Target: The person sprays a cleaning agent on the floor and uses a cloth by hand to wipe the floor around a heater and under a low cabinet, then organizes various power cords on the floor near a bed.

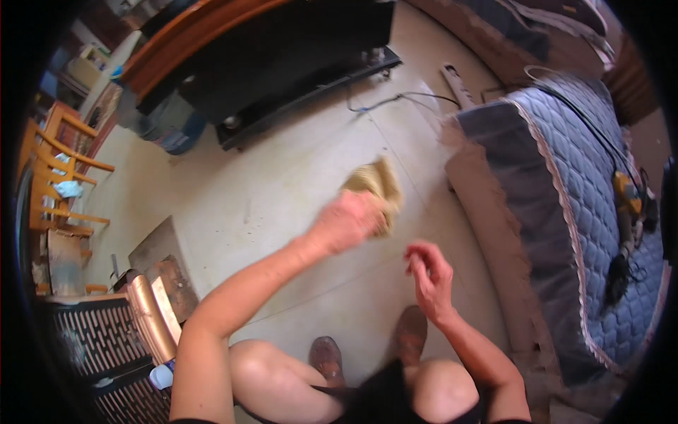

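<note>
Held out over the tiled floor (296,185), my left hand (352,220) grips a folded yellow cloth (378,183). The cloth stands out beyond the fingers, and motion blurs both. To the right and nearer my knees is my right hand (431,275), with curled, partly spread fingers and nothing seen in it. Below the hands are my two shoes (327,358) on the floor.
A black cabinet (296,63) on a low wheeled base stands ahead, with a plastic bucket (177,127) beside it. On the right is a sofa with a quilted blue cover (577,185), bearing cables and a yellow tool (626,192). Wooden chairs (69,159) and a black slatted crate (100,328) are left.
</note>
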The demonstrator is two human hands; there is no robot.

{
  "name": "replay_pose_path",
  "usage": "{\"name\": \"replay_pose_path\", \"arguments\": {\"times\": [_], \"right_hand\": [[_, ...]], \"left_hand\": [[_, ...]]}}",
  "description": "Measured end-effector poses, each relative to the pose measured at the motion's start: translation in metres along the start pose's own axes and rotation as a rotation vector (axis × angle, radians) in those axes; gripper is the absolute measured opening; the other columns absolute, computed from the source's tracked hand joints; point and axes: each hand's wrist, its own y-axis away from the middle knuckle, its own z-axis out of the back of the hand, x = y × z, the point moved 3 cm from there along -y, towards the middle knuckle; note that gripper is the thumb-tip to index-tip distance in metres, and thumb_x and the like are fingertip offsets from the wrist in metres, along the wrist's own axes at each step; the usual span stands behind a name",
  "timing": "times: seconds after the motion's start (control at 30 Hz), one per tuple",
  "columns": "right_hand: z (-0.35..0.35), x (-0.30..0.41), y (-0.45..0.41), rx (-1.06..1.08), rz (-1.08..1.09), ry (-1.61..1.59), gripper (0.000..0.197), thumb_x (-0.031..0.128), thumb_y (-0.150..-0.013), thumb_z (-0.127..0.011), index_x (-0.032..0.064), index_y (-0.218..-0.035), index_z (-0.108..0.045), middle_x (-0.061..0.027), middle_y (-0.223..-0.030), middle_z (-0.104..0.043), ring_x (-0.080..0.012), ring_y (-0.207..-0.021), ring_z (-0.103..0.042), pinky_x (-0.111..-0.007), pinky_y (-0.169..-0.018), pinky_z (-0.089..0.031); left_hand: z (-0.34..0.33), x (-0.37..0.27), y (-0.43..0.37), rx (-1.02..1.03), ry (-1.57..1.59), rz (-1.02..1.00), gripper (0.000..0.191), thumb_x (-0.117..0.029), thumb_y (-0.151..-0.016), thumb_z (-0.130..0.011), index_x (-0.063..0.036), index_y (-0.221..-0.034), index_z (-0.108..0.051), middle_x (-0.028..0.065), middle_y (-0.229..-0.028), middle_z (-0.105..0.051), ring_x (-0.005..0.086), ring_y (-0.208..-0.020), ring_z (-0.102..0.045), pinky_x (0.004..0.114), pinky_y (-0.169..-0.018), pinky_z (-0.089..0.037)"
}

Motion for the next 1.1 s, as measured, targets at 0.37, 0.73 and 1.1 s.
{"name": "replay_pose_path", "arguments": {"times": [0.37,0.73,1.1], "right_hand": [[0.054,-0.181,0.020,0.064,0.044,0.894,0.060,0.018,-0.082,-0.059,0.0077,-0.136,-0.035,-0.0241,-0.140,-0.029,-0.0438,-0.129,-0.027,-0.051,-0.105,-0.026],[-0.027,-0.195,-0.122,-0.050,0.103,0.924,0.059,0.020,-0.075,-0.061,-0.0019,-0.127,-0.042,-0.0275,-0.131,-0.037,-0.0428,-0.122,-0.033,-0.053,-0.101,-0.027],[-0.178,-0.097,-0.110,0.547,0.463,0.223,0.028,-0.003,-0.068,-0.051,0.0055,-0.094,-0.057,-0.0138,-0.097,-0.058,-0.0343,-0.092,-0.053,-0.041,-0.080,-0.044]], "left_hand": [[-0.240,-0.052,0.075,0.233,-0.564,-0.122,0.049,-0.029,-0.082,-0.057,-0.0264,-0.130,-0.048,0.0055,-0.144,-0.032,0.0352,-0.134,-0.023,0.063,-0.096,-0.030],[-0.214,0.041,0.008,0.015,-0.622,0.062,0.039,-0.024,-0.079,-0.058,-0.0189,-0.118,-0.058,0.0081,-0.145,-0.030,0.0326,-0.134,-0.025,0.053,-0.099,-0.031],[-0.120,0.068,0.083,-0.687,0.064,0.548,0.045,0.007,-0.080,-0.045,-0.0001,-0.125,-0.045,0.0197,-0.120,-0.051,0.0363,-0.112,-0.048,0.041,-0.093,-0.042]]}}
